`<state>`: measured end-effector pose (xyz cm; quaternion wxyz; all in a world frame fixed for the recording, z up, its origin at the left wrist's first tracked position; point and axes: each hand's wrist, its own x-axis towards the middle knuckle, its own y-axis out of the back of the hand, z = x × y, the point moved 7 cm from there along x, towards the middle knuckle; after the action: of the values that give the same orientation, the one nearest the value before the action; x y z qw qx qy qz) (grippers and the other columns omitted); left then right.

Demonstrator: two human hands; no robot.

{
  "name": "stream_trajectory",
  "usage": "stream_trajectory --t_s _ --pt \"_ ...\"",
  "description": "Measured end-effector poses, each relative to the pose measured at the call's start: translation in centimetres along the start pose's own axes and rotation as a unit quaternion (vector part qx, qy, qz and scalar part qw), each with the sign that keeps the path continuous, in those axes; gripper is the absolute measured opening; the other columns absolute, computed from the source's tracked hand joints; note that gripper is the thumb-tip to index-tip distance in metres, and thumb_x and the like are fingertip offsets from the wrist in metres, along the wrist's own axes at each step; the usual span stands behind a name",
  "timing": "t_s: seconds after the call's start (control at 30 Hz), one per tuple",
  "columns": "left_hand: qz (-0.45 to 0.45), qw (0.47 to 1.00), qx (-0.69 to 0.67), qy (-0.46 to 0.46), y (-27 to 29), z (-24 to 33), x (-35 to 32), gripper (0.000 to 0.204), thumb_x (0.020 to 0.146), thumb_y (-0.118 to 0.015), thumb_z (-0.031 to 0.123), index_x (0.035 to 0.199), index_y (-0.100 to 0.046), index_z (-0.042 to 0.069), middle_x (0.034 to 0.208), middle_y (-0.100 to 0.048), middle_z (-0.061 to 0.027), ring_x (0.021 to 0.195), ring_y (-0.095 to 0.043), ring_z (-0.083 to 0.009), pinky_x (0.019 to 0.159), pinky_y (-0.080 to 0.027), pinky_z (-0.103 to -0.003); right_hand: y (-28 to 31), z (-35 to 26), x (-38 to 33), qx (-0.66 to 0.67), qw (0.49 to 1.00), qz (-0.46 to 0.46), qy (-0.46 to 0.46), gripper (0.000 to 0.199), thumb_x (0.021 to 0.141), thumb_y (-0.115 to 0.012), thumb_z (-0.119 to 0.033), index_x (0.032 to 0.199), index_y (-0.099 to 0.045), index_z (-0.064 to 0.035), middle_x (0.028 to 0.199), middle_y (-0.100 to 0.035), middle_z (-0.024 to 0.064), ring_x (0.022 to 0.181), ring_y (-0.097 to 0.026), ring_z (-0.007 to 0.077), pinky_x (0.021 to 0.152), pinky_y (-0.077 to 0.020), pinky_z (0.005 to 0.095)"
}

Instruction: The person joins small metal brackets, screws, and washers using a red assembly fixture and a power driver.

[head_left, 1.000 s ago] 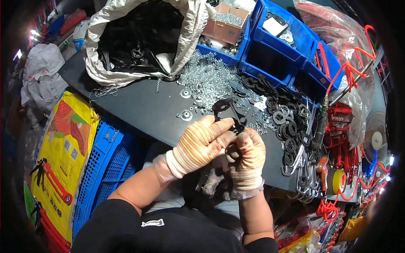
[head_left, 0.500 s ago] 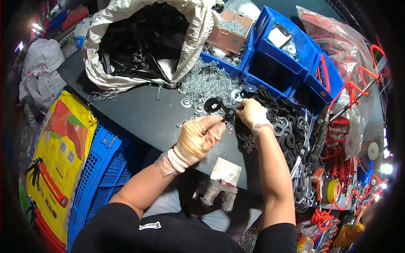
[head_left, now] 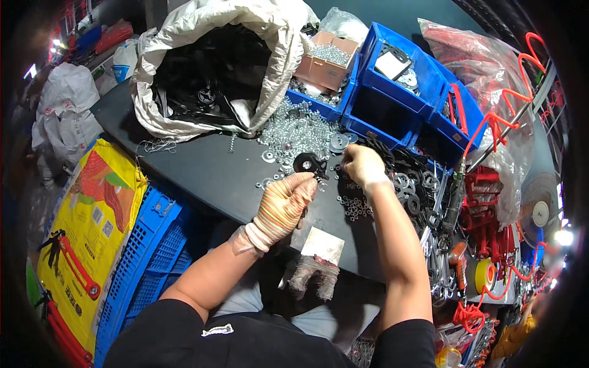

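Both hands parted: my left (head_left: pixel 281 205) alone pinches the black part (head_left: pixel 313 164) below the screw pile (head_left: pixel 297 130), my right (head_left: pixel 363 165), grip unclear, beside that pile.

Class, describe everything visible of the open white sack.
The sack is off-white, creased and cloth-like, bunched thickly around a wide mouth. Black parts lie inside. It sits on the dark tabletop, toward the far left, with small metal hardware close to its right side. Neither the left hand nor the right hand touches it.
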<state>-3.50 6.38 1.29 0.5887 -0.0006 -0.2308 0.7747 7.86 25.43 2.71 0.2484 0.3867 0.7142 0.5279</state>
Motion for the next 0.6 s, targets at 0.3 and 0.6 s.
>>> stream_trajectory --t_s 0.3,0.6 --pt "-0.014 0.999 -0.026 0.033 -0.9 0.1 -0.7 0.033 0.094 -0.061 0.031 0.107 -0.064 0.001 0.077 -0.062 0.0029 0.061 -0.050 -0.0020 0.055 -0.042 -0.018 2.6 -10.8 -15.1 0.701 0.712 -0.030 -0.036 0.077 0.083 -0.070 -0.023 0.142 -0.030 0.0067 0.095 -0.060 0.0033 0.081 -0.052 0.0061 0.072 -0.0436 0.0202" --pt "-0.072 0.991 -0.045 0.105 -4.3 -0.2 -2.7 0.035 0.096 -0.056 0.031 0.104 -0.065 -0.001 0.095 -0.069 -0.0082 0.086 -0.063 -0.0114 0.077 -0.051 -0.025 2.0 -8.7 -17.3 0.705 0.706 0.059 -0.026 0.074 0.086 -0.065 -0.015 0.146 -0.024 0.0002 0.080 -0.060 0.0001 0.065 -0.050 0.0030 0.057 -0.0415 0.0182"
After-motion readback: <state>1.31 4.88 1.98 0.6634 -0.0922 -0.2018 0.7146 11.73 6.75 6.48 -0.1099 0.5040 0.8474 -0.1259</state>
